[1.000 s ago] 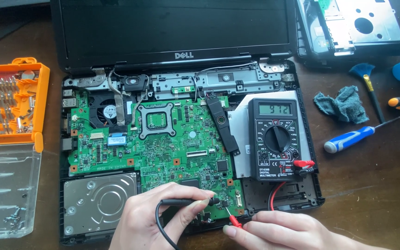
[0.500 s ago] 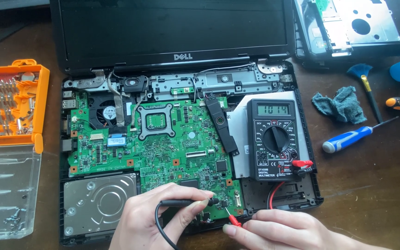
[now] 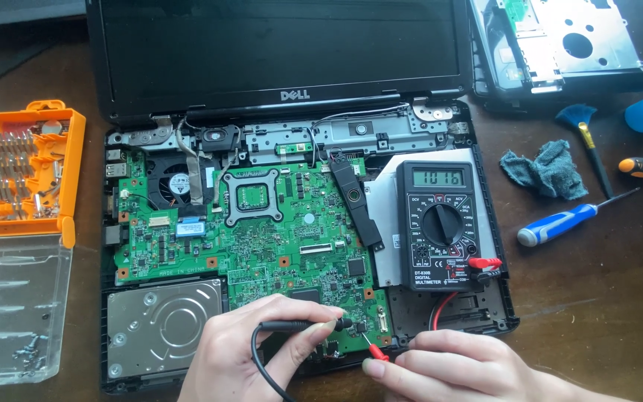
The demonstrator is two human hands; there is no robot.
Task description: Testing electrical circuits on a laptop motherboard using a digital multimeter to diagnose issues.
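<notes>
Your left hand (image 3: 251,350) pinching black probe (image 3: 303,325), right hand (image 3: 452,365) pinching red probe (image 3: 376,352), both tips on green board (image 3: 262,246), multimeter (image 3: 440,223) beside it

Free room and obstacles. Bare wooden table (image 3: 597,313) lies open right of the opened laptop (image 3: 306,223), below the blue-handled screwdriver (image 3: 560,223) and grey cloth (image 3: 545,171). The multimeter (image 3: 443,223) and its red lead (image 3: 440,309) block the laptop's right side; the orange bit case (image 3: 24,171) and clear lid (image 3: 9,305) fill the left edge.
</notes>
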